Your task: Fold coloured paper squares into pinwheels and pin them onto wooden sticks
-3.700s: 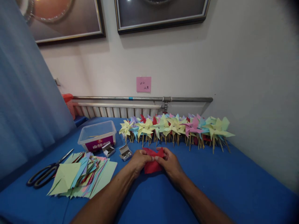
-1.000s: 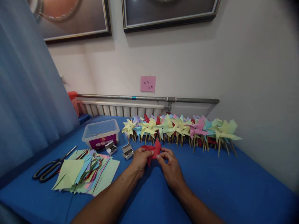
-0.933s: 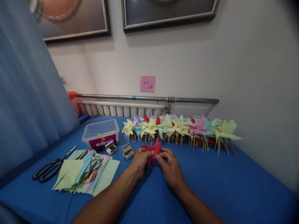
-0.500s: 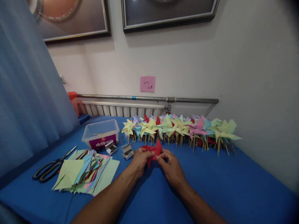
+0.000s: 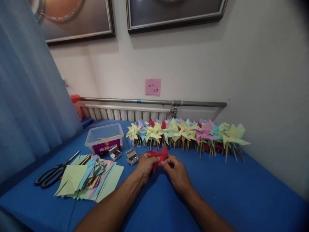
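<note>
Fingers of the left hand [image 5: 145, 164] and right hand [image 5: 177, 170] pinch the red paper pinwheel [image 5: 159, 156] between them, its tip pointing away toward the finished pinwheels [image 5: 185, 132].

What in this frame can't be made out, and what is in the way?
- Head view: the lower part of the red paper is covered by the left hand and right hand.
- Pink note on the wall: the writing is too small to read.
- Two small boxes: the contents are too small to tell.
- Framed pictures: cut off by the top edge.
</note>
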Action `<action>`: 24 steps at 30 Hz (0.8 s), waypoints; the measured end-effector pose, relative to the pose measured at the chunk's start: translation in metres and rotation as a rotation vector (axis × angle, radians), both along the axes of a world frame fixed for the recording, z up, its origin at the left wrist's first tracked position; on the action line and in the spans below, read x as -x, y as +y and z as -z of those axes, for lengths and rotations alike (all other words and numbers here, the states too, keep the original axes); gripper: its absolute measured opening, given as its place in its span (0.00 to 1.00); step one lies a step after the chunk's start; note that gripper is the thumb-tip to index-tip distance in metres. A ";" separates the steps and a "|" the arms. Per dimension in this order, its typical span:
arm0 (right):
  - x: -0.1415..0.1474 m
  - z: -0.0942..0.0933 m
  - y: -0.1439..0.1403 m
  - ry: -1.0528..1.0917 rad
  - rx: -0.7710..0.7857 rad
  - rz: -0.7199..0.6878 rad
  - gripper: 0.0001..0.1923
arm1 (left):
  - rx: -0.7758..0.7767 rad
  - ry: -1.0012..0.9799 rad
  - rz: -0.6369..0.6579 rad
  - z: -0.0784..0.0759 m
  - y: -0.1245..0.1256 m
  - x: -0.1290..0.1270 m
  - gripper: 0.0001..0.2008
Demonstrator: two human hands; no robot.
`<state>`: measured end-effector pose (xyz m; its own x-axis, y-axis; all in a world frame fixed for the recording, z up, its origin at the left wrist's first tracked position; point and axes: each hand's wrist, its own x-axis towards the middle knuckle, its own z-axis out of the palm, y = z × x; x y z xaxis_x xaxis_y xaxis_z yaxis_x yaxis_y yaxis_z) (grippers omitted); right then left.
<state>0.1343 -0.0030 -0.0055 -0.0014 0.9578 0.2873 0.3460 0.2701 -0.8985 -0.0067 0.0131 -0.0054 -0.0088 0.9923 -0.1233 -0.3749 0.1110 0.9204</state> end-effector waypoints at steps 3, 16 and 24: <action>0.000 -0.003 0.002 0.158 0.067 0.071 0.13 | -0.005 -0.005 0.007 0.000 0.000 0.001 0.10; -0.004 0.001 0.003 0.527 0.353 -0.148 0.19 | -0.033 0.121 0.105 0.004 -0.001 0.000 0.15; -0.009 0.004 0.007 0.382 0.293 -0.147 0.15 | -0.010 0.163 0.184 -0.002 -0.004 0.004 0.16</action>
